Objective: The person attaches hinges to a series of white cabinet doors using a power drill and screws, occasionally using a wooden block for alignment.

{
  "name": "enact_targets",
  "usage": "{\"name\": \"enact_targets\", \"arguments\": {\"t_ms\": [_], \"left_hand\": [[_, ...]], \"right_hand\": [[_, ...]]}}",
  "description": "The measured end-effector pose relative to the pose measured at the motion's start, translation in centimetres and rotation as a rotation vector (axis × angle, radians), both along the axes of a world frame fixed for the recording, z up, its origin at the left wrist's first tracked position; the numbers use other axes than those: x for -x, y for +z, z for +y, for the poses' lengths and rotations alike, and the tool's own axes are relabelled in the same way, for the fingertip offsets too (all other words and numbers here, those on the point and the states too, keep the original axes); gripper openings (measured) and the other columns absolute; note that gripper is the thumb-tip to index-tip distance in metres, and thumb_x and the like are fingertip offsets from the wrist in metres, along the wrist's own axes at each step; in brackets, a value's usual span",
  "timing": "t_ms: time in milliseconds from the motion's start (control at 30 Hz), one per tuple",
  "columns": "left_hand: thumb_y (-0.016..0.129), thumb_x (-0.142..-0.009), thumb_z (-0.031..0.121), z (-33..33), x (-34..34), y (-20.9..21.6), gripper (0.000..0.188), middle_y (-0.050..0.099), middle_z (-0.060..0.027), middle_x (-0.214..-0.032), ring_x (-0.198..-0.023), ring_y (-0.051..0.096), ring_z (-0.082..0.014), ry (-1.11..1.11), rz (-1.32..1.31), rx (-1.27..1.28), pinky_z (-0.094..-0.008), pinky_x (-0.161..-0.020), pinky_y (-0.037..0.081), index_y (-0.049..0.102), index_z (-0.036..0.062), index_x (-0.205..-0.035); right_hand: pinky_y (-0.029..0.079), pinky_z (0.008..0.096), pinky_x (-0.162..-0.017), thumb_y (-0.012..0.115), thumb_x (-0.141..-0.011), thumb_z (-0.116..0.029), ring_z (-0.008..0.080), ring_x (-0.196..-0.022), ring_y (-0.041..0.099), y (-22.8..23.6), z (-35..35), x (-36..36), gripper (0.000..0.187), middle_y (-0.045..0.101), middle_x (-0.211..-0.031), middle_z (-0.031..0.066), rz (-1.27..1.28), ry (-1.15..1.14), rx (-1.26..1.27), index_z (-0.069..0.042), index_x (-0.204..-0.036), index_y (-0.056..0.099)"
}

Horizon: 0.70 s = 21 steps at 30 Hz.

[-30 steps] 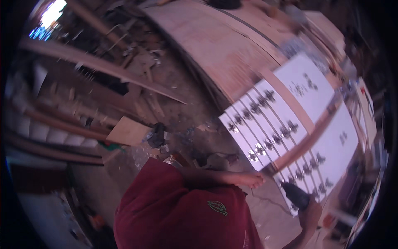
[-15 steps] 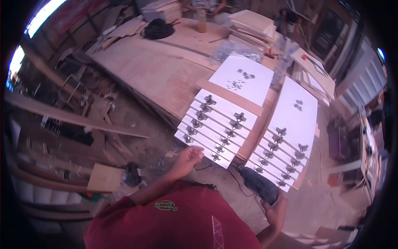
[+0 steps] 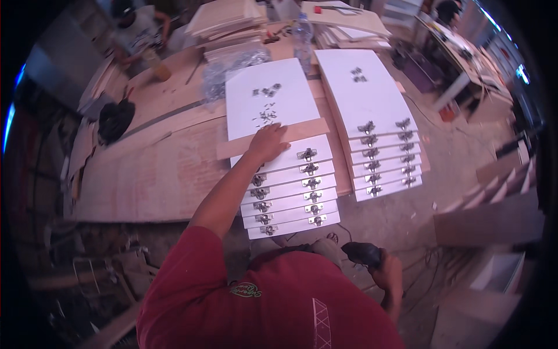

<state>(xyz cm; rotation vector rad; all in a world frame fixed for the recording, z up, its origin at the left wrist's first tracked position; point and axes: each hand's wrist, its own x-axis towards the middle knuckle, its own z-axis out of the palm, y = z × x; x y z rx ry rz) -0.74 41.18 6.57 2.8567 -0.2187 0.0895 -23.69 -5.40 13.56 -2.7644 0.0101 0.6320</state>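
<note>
My left hand point(image 3: 269, 144) reaches over the left stack of stepped white panels point(image 3: 285, 193), its fingers apart at a bare wooden strip point(image 3: 235, 148). Just past its fingertips, small loose screws point(image 3: 267, 113) lie scattered on a white panel point(image 3: 241, 87), with a few metal hinges point(image 3: 267, 91) beyond them. Two columns of metal hinges point(image 3: 312, 182) run down the stepped panel edges; my forearm partly covers the left column. Low on the right, my right hand point(image 3: 388, 273) grips a dark power drill point(image 3: 361, 254), held off the panels near my body.
A second stack of white panels point(image 3: 343, 99) with hinges stands to the right. Behind are bubble wrap point(image 3: 218, 78), a plastic bottle point(image 3: 303, 41) and stacked boards point(image 3: 226, 20). Another person point(image 3: 139, 35) is at the far left. A cord point(image 3: 415, 273) trails on the floor.
My left hand has moved forward from the near panel edge to the wooden strip by the screws. The drill has drawn back from the panels toward my body. The view has turned right.
</note>
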Motion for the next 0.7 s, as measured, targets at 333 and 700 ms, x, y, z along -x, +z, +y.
{"name": "enact_targets", "arguments": {"t_ms": [333, 700], "left_hand": [[0.083, -0.081, 0.048, -1.2, 1.3, 2.4, 0.084, 0.055, -0.0172, -0.144, -0.134, 0.051, -0.0352, -0.226, 0.195, -0.077, -0.0454, -0.111, 0.047, 0.051, 0.0056, -0.145], [0.098, -0.059, 0.038, -1.7, 3.8, 2.1, 0.089, 0.058, -0.0178, -0.128, -0.122, 0.055, -0.0378, -0.093, 0.176, -0.143, -0.0468, -0.1, 0.052, 0.053, 0.0027, -0.127]], "right_hand": [[0.054, 0.0546, -0.083, 0.077, -0.072, -0.02, 0.0474, -0.094, 0.069, 4.8, 4.7, 4.1, 0.051, 0.072, -0.095, 0.0275, 0.091, -0.096, -0.121, -0.004, -0.12, 0.067], [0.056, 0.0363, -0.088, 0.086, -0.072, -0.014, 0.0281, -0.093, 0.074, 10.5, -0.4, 2.5, 0.065, 0.075, -0.106, 0.0156, -0.042, -0.231, -0.796, 0.002, -0.13, 0.062]]}}
